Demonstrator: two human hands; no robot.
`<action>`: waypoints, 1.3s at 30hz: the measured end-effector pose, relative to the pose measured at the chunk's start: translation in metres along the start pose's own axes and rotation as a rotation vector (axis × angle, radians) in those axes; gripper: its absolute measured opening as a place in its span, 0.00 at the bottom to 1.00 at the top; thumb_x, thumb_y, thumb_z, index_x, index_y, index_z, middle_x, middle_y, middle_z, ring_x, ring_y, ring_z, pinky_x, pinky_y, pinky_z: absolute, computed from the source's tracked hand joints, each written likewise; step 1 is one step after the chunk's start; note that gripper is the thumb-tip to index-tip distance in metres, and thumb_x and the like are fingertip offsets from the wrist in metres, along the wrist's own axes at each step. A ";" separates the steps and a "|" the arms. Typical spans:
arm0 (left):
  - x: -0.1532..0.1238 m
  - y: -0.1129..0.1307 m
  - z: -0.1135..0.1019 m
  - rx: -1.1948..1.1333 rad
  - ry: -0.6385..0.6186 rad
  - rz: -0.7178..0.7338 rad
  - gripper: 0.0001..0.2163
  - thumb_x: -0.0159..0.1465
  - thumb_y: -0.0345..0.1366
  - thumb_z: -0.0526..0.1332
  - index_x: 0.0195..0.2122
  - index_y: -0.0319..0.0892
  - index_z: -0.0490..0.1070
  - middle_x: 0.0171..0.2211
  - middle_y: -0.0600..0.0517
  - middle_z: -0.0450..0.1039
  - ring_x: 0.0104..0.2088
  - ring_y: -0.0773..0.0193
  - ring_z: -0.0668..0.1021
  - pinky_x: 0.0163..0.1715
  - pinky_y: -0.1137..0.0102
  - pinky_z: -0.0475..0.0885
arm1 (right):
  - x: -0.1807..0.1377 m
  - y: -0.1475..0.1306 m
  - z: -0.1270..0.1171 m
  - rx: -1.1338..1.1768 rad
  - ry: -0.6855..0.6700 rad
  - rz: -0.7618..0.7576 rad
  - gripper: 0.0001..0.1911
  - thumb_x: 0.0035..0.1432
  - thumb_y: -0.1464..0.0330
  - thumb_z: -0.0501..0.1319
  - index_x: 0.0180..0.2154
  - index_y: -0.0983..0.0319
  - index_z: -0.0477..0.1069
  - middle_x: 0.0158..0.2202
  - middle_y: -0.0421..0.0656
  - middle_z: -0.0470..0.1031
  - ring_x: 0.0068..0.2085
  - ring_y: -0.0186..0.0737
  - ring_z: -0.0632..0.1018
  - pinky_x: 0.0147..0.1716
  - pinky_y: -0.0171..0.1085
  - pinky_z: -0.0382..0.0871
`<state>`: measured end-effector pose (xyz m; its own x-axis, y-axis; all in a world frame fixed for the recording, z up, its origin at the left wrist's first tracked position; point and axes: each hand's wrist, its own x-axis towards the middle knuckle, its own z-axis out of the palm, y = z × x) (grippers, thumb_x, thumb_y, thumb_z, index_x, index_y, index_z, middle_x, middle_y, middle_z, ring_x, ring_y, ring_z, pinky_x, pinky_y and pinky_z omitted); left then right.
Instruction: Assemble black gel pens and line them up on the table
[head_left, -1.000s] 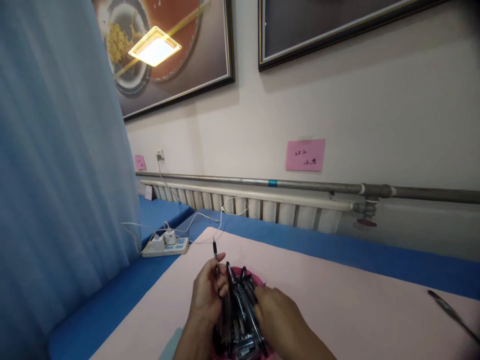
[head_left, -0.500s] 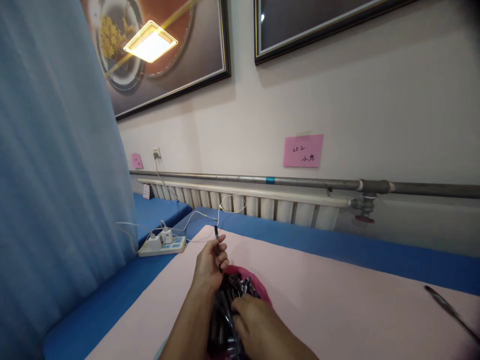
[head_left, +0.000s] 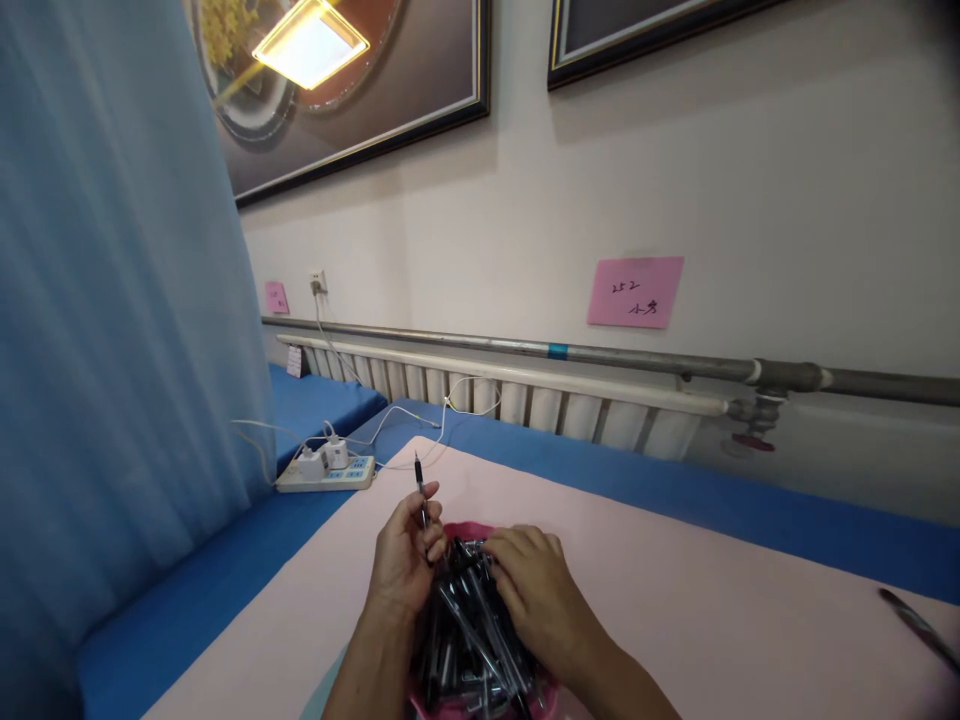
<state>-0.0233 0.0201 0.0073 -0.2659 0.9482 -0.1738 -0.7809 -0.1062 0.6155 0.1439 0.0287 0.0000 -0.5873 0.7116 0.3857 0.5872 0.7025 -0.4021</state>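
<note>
A pink container (head_left: 457, 529) full of several black pens (head_left: 469, 635) sits on the pink table top (head_left: 675, 620) in front of me. My left hand (head_left: 403, 568) is closed round one black pen (head_left: 420, 485), which sticks upright above the fingers at the container's left rim. My right hand (head_left: 536, 595) rests on top of the pen pile with its fingers curled down among the pens; what the fingertips pinch is hidden.
A white power strip (head_left: 324, 472) with plugged chargers and cables lies on the blue surface (head_left: 225, 590) at the left. A loose pen (head_left: 919, 628) lies at the table's right edge. A blue curtain (head_left: 112, 350) hangs at the left, a radiator (head_left: 517, 395) along the wall.
The view has shifted slightly. My right hand has moved up from low in the pile to its far top edge. My left hand still holds the upright pen.
</note>
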 end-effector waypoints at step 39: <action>-0.002 -0.025 0.005 0.258 0.058 0.051 0.13 0.51 0.35 0.60 0.37 0.36 0.69 0.18 0.57 0.66 0.13 0.76 0.60 0.12 0.79 0.51 | 0.003 -0.023 0.029 0.011 -0.104 0.148 0.13 0.51 0.78 0.52 0.35 0.59 0.70 0.37 0.44 0.76 0.39 0.46 0.70 0.44 0.46 0.52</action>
<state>-0.0003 0.0221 -0.0042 -0.3389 0.9242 -0.1762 -0.5973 -0.0667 0.7992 0.1120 0.0147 -0.0137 -0.5495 0.8020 0.2339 0.6656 0.5895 -0.4576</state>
